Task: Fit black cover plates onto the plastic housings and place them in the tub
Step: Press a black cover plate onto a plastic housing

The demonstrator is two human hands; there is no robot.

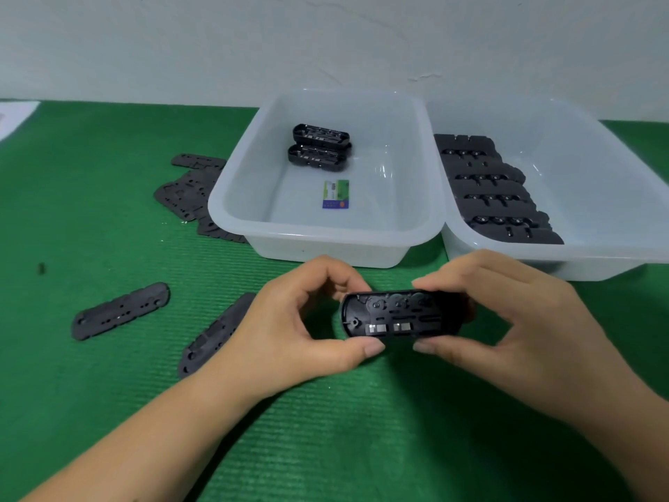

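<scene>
Housing (pixel 400 317) held above mat (pixel 108 375), just before tub (pixel 427 219); left hand (pixel 304 320) and right hand (pixel 506 313) pinch its ends; likely light, rigid, smooth; grip long edges

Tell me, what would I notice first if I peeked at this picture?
Probably the two hands in the middle: the left hand and right hand pinch a black plastic housing from both ends, above the green mat. Just behind them sit two clear tubs; the left tub holds two finished housings and a small card, and the right tub holds a row of black parts.
</scene>
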